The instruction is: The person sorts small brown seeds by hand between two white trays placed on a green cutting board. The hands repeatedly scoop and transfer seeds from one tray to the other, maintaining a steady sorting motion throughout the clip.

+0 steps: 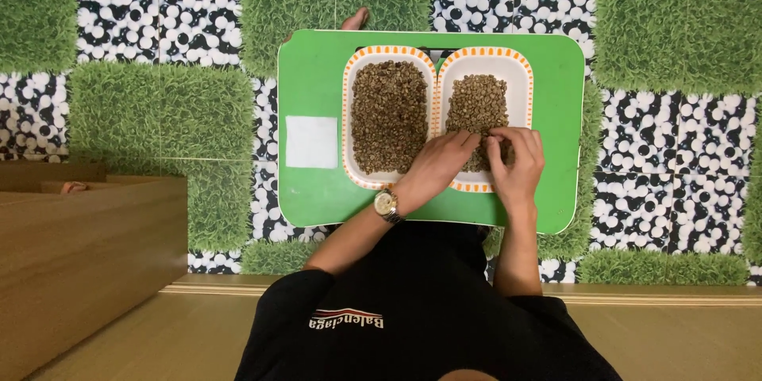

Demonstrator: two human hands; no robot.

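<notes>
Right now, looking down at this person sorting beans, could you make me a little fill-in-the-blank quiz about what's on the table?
1. Both hands, the left hand and the right hand, rest in the ____ tray.
2. The small table under the trays is coloured ____.
3. The white paper square lies beside the ____ tray.
4. The wristwatch sits on the ____ wrist.

Missing words: right; green; left; left

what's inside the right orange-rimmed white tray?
The right orange-rimmed white tray holds a heap of small greenish-brown beans. Both hands, left hand and right hand, rest in its near end and cover the beans there, so what the fingers grip is hidden.
</notes>
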